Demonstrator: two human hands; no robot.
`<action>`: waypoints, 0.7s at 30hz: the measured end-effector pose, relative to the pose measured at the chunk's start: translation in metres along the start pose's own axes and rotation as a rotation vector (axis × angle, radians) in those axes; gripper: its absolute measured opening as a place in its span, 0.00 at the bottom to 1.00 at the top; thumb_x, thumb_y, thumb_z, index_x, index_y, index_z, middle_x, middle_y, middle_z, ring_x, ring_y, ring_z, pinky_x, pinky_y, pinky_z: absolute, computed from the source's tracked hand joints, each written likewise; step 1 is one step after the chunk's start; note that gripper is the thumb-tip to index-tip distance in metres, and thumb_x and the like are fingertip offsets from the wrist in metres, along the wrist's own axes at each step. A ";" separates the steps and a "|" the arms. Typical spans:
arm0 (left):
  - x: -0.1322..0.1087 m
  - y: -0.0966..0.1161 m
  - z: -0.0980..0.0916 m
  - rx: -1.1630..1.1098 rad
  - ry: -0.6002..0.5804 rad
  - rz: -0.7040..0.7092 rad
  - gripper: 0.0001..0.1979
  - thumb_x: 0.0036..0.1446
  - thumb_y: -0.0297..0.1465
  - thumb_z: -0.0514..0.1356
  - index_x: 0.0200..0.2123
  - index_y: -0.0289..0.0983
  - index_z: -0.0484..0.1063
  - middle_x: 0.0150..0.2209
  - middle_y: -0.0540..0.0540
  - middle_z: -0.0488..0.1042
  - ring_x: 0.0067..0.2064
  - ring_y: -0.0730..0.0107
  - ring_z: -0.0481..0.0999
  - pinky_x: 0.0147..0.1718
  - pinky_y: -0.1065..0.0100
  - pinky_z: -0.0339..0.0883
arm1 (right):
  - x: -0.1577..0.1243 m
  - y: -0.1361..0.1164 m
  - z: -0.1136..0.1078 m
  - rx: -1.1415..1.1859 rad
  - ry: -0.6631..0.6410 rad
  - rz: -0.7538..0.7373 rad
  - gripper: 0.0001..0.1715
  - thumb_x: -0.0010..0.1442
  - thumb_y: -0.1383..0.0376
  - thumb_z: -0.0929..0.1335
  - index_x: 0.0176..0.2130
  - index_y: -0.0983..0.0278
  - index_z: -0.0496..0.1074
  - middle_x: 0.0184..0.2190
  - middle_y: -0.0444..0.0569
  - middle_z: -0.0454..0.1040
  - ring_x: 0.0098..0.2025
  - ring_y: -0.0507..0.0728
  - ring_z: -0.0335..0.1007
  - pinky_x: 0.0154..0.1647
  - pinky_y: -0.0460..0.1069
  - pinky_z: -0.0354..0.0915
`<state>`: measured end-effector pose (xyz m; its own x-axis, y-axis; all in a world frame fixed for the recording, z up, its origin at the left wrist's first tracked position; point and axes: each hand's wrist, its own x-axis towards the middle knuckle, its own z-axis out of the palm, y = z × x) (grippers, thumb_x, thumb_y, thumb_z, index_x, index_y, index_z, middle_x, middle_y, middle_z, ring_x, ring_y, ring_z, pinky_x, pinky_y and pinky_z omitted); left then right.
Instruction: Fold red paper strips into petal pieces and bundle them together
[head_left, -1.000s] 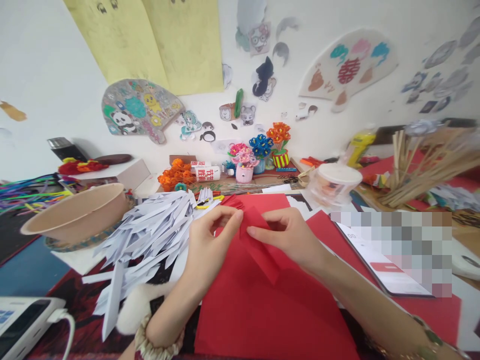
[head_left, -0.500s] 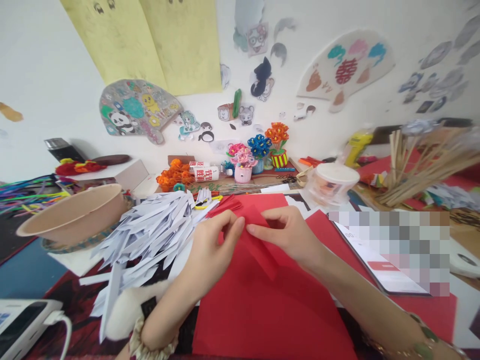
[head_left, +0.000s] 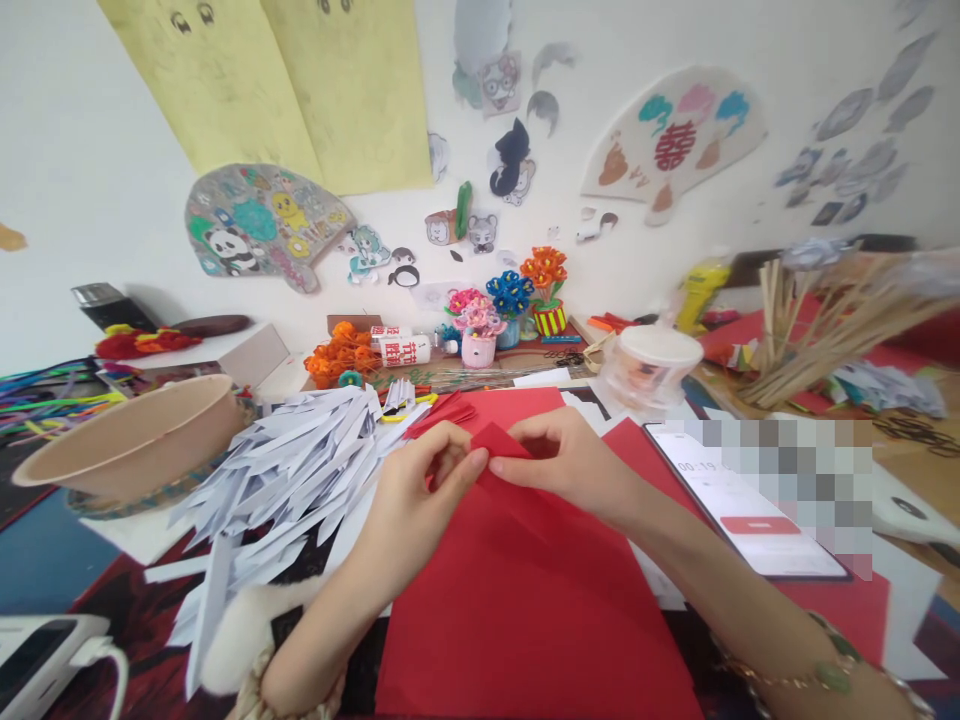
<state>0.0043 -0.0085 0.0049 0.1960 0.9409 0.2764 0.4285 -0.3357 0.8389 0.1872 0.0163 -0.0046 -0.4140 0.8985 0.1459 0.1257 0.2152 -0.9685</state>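
Both hands pinch a small folded piece of red paper held just above a large red paper sheet on the table. My left hand grips its left edge with thumb and fingers. My right hand holds the top right edge, fingertips meeting the left hand's at the fold. A heap of folded white paper strips lies left of my left hand. Several folded red pieces lie just beyond the hands.
A tan bowl stands at the left. A phone lies to the right of my right arm. A clear lidded tub, wooden sticks, a glue bottle and pipe-cleaner flower pots stand along the back by the wall.
The hands have closed in on each other and the red piece is folded flatter and lower, now lying closer to the big red sheet. The view has shifted slightly right.
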 end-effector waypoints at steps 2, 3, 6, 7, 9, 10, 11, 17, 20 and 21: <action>0.000 0.002 0.000 -0.107 0.038 -0.055 0.13 0.58 0.40 0.61 0.27 0.38 0.68 0.22 0.55 0.62 0.24 0.74 0.59 0.24 0.71 0.52 | 0.001 0.000 -0.002 0.017 0.047 0.005 0.11 0.54 0.58 0.73 0.28 0.63 0.75 0.25 0.44 0.73 0.27 0.52 0.66 0.26 0.47 0.60; 0.000 0.002 -0.001 -0.175 0.069 -0.087 0.13 0.57 0.40 0.62 0.27 0.38 0.68 0.22 0.54 0.64 0.24 0.75 0.60 0.24 0.71 0.53 | 0.002 0.001 -0.002 0.041 0.099 0.001 0.10 0.53 0.58 0.74 0.31 0.63 0.77 0.30 0.46 0.76 0.32 0.54 0.70 0.30 0.47 0.63; 0.000 0.006 -0.002 -0.383 0.174 -0.185 0.13 0.53 0.39 0.65 0.28 0.38 0.67 0.22 0.54 0.69 0.24 0.75 0.63 0.24 0.73 0.55 | 0.004 0.002 -0.001 0.133 0.292 0.047 0.23 0.50 0.56 0.76 0.44 0.61 0.75 0.42 0.49 0.77 0.37 0.55 0.72 0.36 0.49 0.67; -0.001 0.007 -0.002 -0.440 0.198 -0.212 0.13 0.52 0.38 0.66 0.28 0.38 0.66 0.21 0.54 0.70 0.23 0.75 0.64 0.24 0.73 0.56 | 0.004 0.003 0.000 0.169 0.327 0.079 0.28 0.49 0.55 0.76 0.48 0.61 0.73 0.41 0.49 0.77 0.34 0.54 0.72 0.34 0.49 0.67; -0.001 0.008 0.000 -0.531 0.206 -0.264 0.14 0.49 0.38 0.68 0.29 0.38 0.66 0.21 0.53 0.72 0.24 0.75 0.66 0.25 0.72 0.59 | 0.004 0.005 0.006 0.247 0.306 0.122 0.33 0.49 0.52 0.77 0.51 0.60 0.69 0.35 0.46 0.76 0.29 0.53 0.69 0.30 0.48 0.65; -0.001 0.009 0.002 -0.563 0.196 -0.291 0.15 0.49 0.38 0.68 0.29 0.37 0.67 0.21 0.52 0.72 0.23 0.75 0.66 0.25 0.72 0.59 | 0.004 0.006 0.010 0.267 0.263 0.114 0.32 0.48 0.51 0.77 0.49 0.61 0.69 0.33 0.45 0.75 0.29 0.53 0.69 0.28 0.48 0.64; -0.002 0.009 0.004 -0.584 0.180 -0.314 0.15 0.48 0.39 0.69 0.28 0.37 0.67 0.20 0.53 0.71 0.22 0.76 0.65 0.24 0.72 0.58 | 0.003 0.007 0.014 0.266 0.215 0.095 0.28 0.49 0.51 0.76 0.44 0.62 0.70 0.31 0.45 0.75 0.29 0.53 0.69 0.28 0.47 0.64; -0.003 0.006 0.011 -0.538 0.070 -0.337 0.18 0.46 0.42 0.69 0.23 0.37 0.65 0.19 0.55 0.66 0.21 0.80 0.57 0.21 0.73 0.49 | -0.001 0.007 0.022 0.169 0.225 -0.013 0.24 0.54 0.46 0.72 0.26 0.64 0.73 0.24 0.49 0.76 0.26 0.54 0.70 0.28 0.49 0.65; -0.002 0.004 0.007 -0.393 0.049 -0.253 0.17 0.51 0.43 0.65 0.23 0.37 0.68 0.22 0.53 0.67 0.22 0.78 0.58 0.21 0.72 0.50 | 0.000 0.007 0.014 0.030 0.272 0.009 0.25 0.52 0.47 0.73 0.20 0.64 0.72 0.19 0.48 0.74 0.21 0.53 0.68 0.25 0.50 0.64; -0.003 0.004 0.006 -0.352 0.053 -0.222 0.17 0.53 0.43 0.64 0.22 0.37 0.69 0.22 0.52 0.67 0.22 0.77 0.58 0.21 0.72 0.50 | 0.000 0.007 0.012 0.009 0.289 0.011 0.25 0.52 0.48 0.73 0.20 0.64 0.72 0.18 0.48 0.73 0.21 0.53 0.67 0.25 0.50 0.64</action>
<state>0.0105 -0.0124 0.0044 0.0828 0.9928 0.0866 0.1255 -0.0966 0.9874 0.1775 0.0136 -0.0140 -0.1387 0.9728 0.1858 0.1201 0.2028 -0.9718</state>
